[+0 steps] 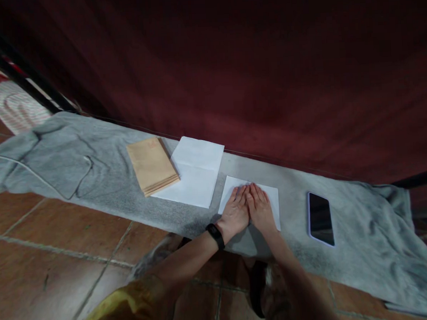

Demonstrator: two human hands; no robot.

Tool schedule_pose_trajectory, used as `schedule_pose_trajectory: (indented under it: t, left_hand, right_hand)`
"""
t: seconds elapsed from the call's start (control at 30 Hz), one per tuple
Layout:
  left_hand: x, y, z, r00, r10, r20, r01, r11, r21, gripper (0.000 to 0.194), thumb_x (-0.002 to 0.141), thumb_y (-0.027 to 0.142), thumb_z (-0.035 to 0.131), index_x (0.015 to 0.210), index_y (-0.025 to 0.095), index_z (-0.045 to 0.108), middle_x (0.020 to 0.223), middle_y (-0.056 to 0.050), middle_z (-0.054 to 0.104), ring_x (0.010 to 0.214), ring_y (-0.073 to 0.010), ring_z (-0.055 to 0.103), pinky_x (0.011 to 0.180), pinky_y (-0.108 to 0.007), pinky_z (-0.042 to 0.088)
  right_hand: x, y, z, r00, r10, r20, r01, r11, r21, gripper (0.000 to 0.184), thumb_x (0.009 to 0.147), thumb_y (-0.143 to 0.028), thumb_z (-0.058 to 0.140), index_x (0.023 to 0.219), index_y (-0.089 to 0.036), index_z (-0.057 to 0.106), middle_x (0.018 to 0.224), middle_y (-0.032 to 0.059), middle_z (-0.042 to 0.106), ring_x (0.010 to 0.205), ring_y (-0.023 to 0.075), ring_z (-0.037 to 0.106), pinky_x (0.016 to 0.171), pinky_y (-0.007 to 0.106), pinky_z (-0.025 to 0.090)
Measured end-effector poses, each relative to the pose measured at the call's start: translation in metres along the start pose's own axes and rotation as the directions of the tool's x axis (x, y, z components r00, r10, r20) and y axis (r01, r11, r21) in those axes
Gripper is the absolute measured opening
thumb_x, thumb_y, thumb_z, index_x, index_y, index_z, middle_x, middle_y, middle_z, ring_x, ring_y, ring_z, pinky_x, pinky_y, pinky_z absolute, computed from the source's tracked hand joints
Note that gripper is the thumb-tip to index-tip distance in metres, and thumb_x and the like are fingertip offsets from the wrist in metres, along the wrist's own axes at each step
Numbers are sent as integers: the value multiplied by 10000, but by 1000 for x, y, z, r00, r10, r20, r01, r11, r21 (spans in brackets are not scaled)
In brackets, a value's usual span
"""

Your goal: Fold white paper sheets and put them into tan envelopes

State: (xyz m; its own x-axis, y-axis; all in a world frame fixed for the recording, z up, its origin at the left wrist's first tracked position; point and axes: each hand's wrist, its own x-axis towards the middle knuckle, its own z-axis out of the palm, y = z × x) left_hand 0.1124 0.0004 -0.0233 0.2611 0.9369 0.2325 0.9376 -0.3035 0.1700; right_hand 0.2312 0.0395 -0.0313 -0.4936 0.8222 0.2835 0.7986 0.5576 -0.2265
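The white paper (273,200) is partly covered by the left hand (235,213) and the right hand (260,211), both flattened, fingers extended. A phone (320,219) is positioned at right.

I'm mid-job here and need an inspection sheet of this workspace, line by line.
Surface: grey cloth, wrinkled at both ends.
Work items: white sheet under both hands; creased white paper to its left, partly under a stack of brown envelopes.
Clutter: smartphone, screen dark, right of the sheet.
Hands: left hand and right hand flat on the sheet, fingertips together; black wristband on the left wrist.
Cables: one thin cable across the cloth's left end, apart from the papers.
Surroundings: dark red curtain behind, tiled floor below.
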Motion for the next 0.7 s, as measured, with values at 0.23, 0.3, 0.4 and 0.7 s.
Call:
schedule_pose_trajectory:
  t: [0.23,0.3,0.4,0.7]
  left_hand:
    - [1,-3,-1,1000,15,6,-15,1000,24,557,994,279,317,1514,79,319,1575,-163,352,1486,-265,255,1225,-515,141]
    - [1,-4,-1,1000,10,14,-10,1000,21,556,994,288,313,1507,75,332,1568,-168,361,1487,-260,255,1225,-518,141]
    - [1,-6,-2,1000,10,14,-10,1000,13,557,999,299,308,1509,77,325,1576,-154,352,1492,-236,243,1231,-486,151]
    - [-6,-24,-11,996,-82,-21,82,996,28,618,1009,460,327,1507,94,339,1588,-137,331,1502,-245,210,1235,-460,153]
  right_hand:
    - [-12,13,-9,997,-73,10,74,982,-174,481,1024,-199,275,1478,-145,424,1562,133,377,1489,252,225,1178,515,243]
    - [-14,15,-11,997,-80,13,81,979,-185,481,1014,-187,308,1479,-168,428,1573,127,356,1489,265,227,1171,529,252]
    - [-15,17,-10,999,-28,-21,23,980,-196,495,1028,-255,314,1502,-127,382,1574,154,340,1474,273,269,1169,511,267]
    - [-23,32,-8,990,97,-103,-117,971,-209,573,1048,-396,292,1530,-86,306,1549,193,371,1438,292,342,1153,496,293]
